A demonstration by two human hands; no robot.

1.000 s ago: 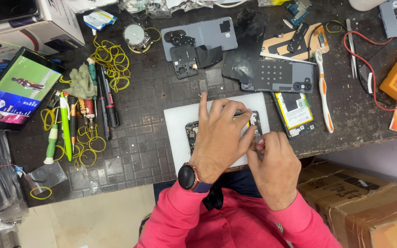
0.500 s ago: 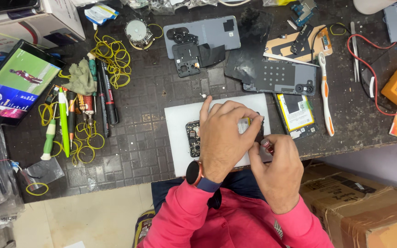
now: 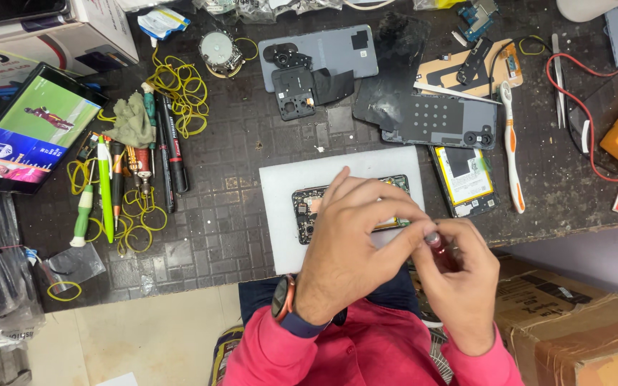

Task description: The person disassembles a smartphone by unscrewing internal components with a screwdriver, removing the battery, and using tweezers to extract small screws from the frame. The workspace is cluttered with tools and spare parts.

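Note:
An opened phone [image 3: 309,209] with its inner boards bare lies on a white mat [image 3: 287,186] at the front edge of the dark bench. My left hand [image 3: 352,246] hovers over the phone's right half and hides most of it; its fingertips pinch the top of a small red-handled tool [image 3: 438,246]. My right hand [image 3: 463,282] is closed round that same tool, just off the mat's right corner, near the bench edge. A dark watch with an orange rim sits on my left wrist. Both sleeves are pink.
Screwdrivers, pens and yellow rubber bands [image 3: 130,171] lie at the left beside a lit tablet [image 3: 26,136]. Grey phone back covers [image 3: 323,61], a battery [image 3: 466,179], a white toothbrush [image 3: 511,146], tweezers [image 3: 558,78] and red wire sit behind and to the right. Cardboard boxes [image 3: 581,322] stand at lower right.
Both hands have drawn back toward me and rightward off the phone, exposing more of its left end. The red-handled tool is now held between both hands past the mat's corner.

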